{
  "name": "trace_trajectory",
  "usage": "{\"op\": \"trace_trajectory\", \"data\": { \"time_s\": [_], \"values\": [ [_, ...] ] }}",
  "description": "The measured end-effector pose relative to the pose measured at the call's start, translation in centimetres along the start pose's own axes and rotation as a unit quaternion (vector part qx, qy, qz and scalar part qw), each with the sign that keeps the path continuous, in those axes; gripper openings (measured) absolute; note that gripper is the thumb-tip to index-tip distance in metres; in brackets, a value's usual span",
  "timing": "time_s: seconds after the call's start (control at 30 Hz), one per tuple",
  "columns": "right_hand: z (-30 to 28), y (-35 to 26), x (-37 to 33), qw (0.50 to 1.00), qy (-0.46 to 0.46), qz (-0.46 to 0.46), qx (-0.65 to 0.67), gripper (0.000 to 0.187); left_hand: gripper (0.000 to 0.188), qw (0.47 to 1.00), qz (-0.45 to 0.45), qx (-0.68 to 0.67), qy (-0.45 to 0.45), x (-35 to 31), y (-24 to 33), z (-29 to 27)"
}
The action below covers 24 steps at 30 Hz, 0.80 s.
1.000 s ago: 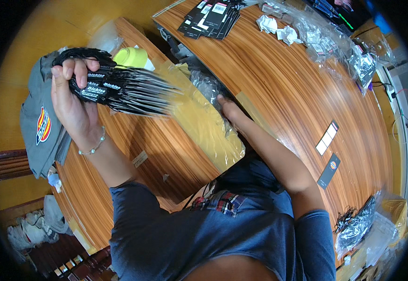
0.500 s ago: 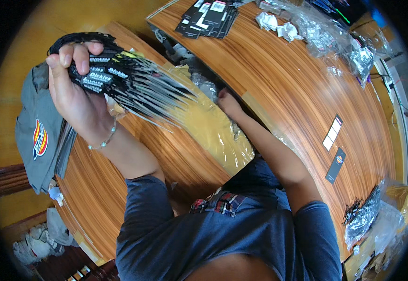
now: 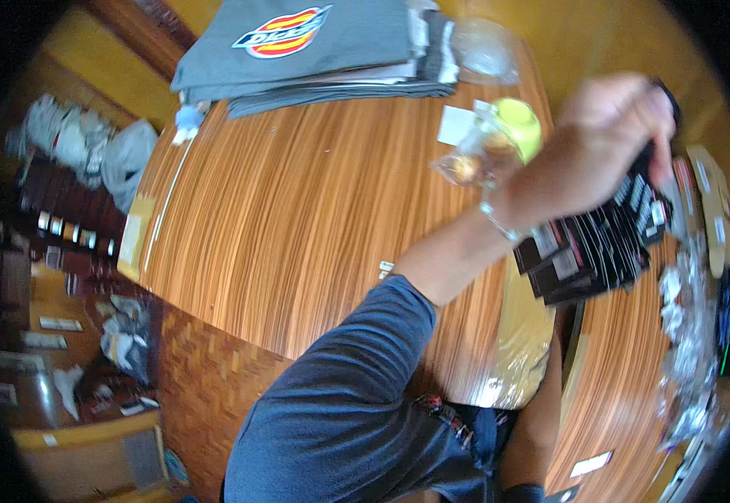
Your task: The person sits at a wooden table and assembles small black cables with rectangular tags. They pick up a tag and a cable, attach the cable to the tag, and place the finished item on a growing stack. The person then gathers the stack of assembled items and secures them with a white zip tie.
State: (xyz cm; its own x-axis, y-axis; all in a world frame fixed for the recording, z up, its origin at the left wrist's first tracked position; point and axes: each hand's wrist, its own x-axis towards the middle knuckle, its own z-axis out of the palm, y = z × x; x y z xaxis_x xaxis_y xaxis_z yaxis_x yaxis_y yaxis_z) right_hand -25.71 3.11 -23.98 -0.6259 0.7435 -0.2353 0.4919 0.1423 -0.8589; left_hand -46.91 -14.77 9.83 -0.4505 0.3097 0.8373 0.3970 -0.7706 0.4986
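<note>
My left hand [image 3: 625, 126], blurred by motion, is closed on a thick bundle of black hang tags [image 3: 587, 264]. The cards fan out below my fist, some showing pale printed patches, and black cord shows at the top of my grip. The bundle hangs over the gap between two wood-grain tables. From the lower edge my right forearm [image 3: 537, 411] reaches up beneath the tags. My right hand is hidden behind them, so its fingers do not show.
Folded grey garments [image 3: 315, 63] lie stacked at the far edge of the left table [image 3: 273, 210]. Nearby are a lime-green round object [image 3: 517, 126] and a small clear bag [image 3: 470, 163]. Crumpled plastic [image 3: 688, 335] lines the right table's far side. Shelves [image 3: 55, 226] stand at left.
My view has swung left, bringing the garment stack and shelves further in. My left hand has turned over with the tag bundle, whose cards now hang downward. My right hand has become hidden.
</note>
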Motion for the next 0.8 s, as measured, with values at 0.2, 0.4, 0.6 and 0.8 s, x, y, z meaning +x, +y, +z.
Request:
{"op": "trace_trajectory", "data": {
  "time_s": [0.2, 0.4, 0.6, 0.8],
  "values": [
    [-0.7, 1.1, -1.5, 0.999, -0.015, 0.035, 0.014, 0.026, 0.035, 0.999, -0.043, 0.010, -0.009, 0.0, 1.3, 0.1],
    [-1.0, 1.6, -1.7, 0.999, -0.034, 0.039, 0.012, 0.026, 0.036, 0.998, -0.062, -0.008, 0.004, -0.1, 1.0, 0.1],
    [-1.2, 3.0, -2.5, 0.998, -0.035, 0.047, 0.016, 0.026, 0.035, 0.997, -0.072, -0.011, -0.030, -0.2, 0.4, 1.3],
    [0.5, 4.3, -2.4, 0.998, -0.047, 0.035, 0.020, 0.026, 0.027, 0.994, -0.031, -0.091, -0.042, -0.3, -2.0, 0.7]
  ]
}}
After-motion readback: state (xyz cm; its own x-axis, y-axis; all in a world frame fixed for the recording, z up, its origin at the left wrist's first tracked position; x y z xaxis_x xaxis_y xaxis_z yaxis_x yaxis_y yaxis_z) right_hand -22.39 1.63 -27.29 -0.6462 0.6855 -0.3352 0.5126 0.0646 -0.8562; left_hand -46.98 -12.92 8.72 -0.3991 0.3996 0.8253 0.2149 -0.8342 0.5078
